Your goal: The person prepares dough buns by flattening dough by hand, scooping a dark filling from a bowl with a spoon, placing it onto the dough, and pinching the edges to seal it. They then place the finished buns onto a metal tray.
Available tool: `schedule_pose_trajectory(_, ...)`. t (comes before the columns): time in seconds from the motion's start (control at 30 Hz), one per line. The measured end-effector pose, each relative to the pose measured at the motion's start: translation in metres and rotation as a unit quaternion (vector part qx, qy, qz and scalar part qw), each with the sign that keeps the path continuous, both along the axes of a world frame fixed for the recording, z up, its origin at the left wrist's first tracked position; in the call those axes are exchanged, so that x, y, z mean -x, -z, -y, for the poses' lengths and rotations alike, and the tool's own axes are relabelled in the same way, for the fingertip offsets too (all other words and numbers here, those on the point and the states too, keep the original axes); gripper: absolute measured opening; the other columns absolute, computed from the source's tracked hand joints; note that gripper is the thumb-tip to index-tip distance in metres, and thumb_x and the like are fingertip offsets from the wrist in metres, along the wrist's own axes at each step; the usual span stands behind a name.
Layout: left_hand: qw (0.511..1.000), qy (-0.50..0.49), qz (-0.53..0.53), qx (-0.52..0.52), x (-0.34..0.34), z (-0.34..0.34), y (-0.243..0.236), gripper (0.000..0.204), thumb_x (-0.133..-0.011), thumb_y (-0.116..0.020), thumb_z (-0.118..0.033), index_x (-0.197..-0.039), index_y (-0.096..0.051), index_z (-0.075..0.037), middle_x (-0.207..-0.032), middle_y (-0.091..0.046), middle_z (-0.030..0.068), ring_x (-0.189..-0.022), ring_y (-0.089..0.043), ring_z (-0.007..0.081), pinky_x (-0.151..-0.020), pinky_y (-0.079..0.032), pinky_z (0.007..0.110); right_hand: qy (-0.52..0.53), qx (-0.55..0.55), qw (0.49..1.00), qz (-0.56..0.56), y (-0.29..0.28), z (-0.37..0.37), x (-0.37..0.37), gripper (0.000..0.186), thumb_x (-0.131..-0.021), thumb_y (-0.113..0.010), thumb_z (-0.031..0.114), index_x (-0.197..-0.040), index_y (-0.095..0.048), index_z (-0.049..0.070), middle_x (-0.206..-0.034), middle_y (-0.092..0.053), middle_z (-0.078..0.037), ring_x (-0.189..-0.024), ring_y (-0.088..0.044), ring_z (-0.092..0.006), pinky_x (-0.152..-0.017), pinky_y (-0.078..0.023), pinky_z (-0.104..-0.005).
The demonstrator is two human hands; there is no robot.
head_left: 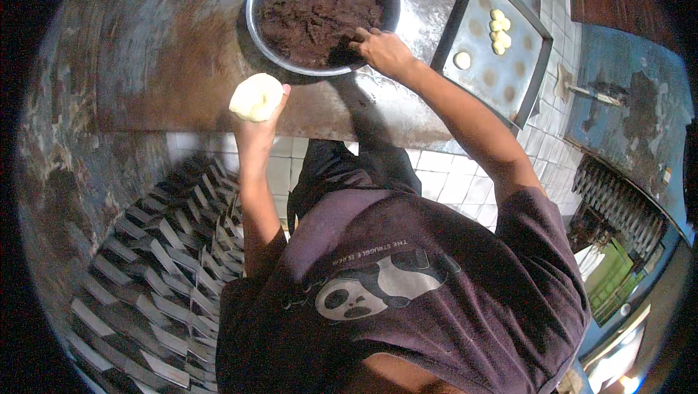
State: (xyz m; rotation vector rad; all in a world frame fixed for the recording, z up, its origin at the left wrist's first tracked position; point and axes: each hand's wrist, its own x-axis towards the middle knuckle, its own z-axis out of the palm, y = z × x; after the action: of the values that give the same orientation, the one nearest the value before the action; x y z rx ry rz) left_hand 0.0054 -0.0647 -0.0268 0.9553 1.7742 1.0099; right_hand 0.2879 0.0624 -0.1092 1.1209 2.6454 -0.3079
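One worn metal table (167, 67), tiled floor (451, 176)

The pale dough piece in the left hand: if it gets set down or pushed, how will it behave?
The dough piece looks soft: it lies flattened and cupped in the left hand, so it probably sags and dents rather than rolls. Its matte surface suggests grip or slight stickiness, not slipperiness. The right hand digs into dark paste in the metal bowl, which looks dense and clumpy.

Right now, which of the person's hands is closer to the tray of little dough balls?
The right hand, its fingers in the dark filling bowl beside the tray. The left hand holds a dough piece farther left.
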Motion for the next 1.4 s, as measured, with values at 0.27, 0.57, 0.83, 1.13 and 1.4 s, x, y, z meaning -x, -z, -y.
schedule_pose_trajectory(0.27, 0.998, 0.054, -0.005, -0.029, 0.001, -0.011, -0.005, 0.035, -0.080, -0.091, -0.022, -0.101, -0.072, -0.001, -0.095, -0.076, 0.0055, -0.084, -0.069, 0.0138, -0.082, -0.054, 0.030, 0.038, 0.278, 0.957, -0.080, -0.005, -0.053, -0.017, 0.031, -0.097, -0.064, 0.026, -0.115, -0.072, 0.004, -0.105, -0.075, -0.019, -0.098, -0.072, -0.0344, -0.088, -0.057, -0.0427)
schedule_pose_trajectory(0.57, 0.986, 0.099, 0.001, -0.133, -0.023, -0.036, -0.002, 0.034, -0.076, -0.089, -0.010, -0.102, -0.070, -0.001, -0.094, -0.075, 0.0068, -0.085, -0.069, 0.0143, -0.079, -0.056, 0.032, 0.101, 0.143, 0.890, -0.422, -0.147, 0.035, 0.040, 0.027, -0.093, -0.066, 0.009, -0.119, -0.071, 0.009, -0.108, -0.067, -0.013, -0.104, -0.066, -0.0349, -0.089, -0.055, -0.0420)
schedule_pose_trajectory(0.83, 0.970, 0.126, -0.004, -0.207, -0.029, -0.051, -0.008, 0.022, -0.083, -0.083, -0.010, -0.101, -0.073, -0.003, -0.088, -0.072, 0.0004, -0.083, -0.067, 0.0131, -0.082, -0.055, 0.030, 0.157, -0.049, 0.909, -0.382, -0.131, 0.090, 0.051, 0.052, -0.087, -0.067, 0.009, -0.137, -0.064, 0.023, -0.110, -0.061, -0.010, -0.099, -0.063, -0.0332, -0.083, -0.054, -0.0442)
schedule_pose_trajectory(1.13, 0.994, 0.103, 0.013, -0.046, -0.042, -0.044, 0.007, 0.027, -0.087, -0.085, -0.022, -0.096, -0.075, 0.002, -0.091, -0.078, 0.0077, -0.081, -0.071, 0.0148, -0.080, -0.055, 0.032, 0.432, 0.121, 0.859, -0.249, 0.065, 0.190, -0.058, 0.025, -0.097, -0.066, 0.016, -0.115, -0.060, 0.001, -0.111, -0.061, -0.024, -0.106, -0.061, -0.0454, -0.090, -0.052, -0.0496)
schedule_pose_trajectory(1.4, 0.939, 0.344, 0.021, -0.002, -0.061, -0.049, -0.023, 0.036, -0.082, -0.088, -0.020, -0.108, -0.071, -0.002, -0.102, -0.076, 0.0055, -0.091, -0.070, 0.0148, -0.084, -0.056, 0.033, 0.177, 0.084, 0.858, -0.475, -0.142, 0.087, 0.016, 0.088, -0.068, -0.093, 0.048, -0.140, -0.058, 0.010, -0.137, -0.054, -0.017, -0.125, -0.059, -0.0338, -0.100, -0.054, -0.0424)
